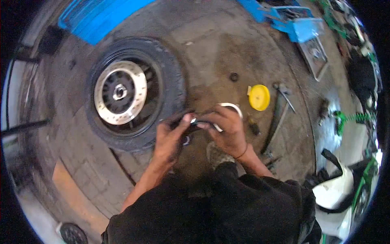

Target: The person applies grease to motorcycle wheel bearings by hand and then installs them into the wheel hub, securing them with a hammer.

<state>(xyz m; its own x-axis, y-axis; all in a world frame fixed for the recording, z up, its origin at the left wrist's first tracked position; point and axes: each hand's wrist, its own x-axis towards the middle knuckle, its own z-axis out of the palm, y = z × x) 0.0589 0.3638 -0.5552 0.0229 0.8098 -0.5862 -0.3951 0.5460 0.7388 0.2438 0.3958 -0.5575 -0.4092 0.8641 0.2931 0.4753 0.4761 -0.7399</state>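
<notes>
Left hand (167, 140) and right hand (230, 129) both grip a blurred part (198, 121), seemingly to steady it; wheel (172, 87) lies flat on floor (207, 53), disc (140, 87) up, presumably for stability.

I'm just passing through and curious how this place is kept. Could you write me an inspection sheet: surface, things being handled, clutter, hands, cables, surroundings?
Surface: grey-brown floor, with dark stains.
Things: dark piece with shiny bits, too blurred to name; pale curved piece by the right hand; wheel lying flat, metal disc facing up.
Clutter: yellow round dish or lid, small black ring, long tools.
Hands: left hand and right hand both grip the dark piece.
Cables: green coil; hose, cord or spring, cannot tell.
Surroundings: blue box, metal tray, white panel at right.
</notes>
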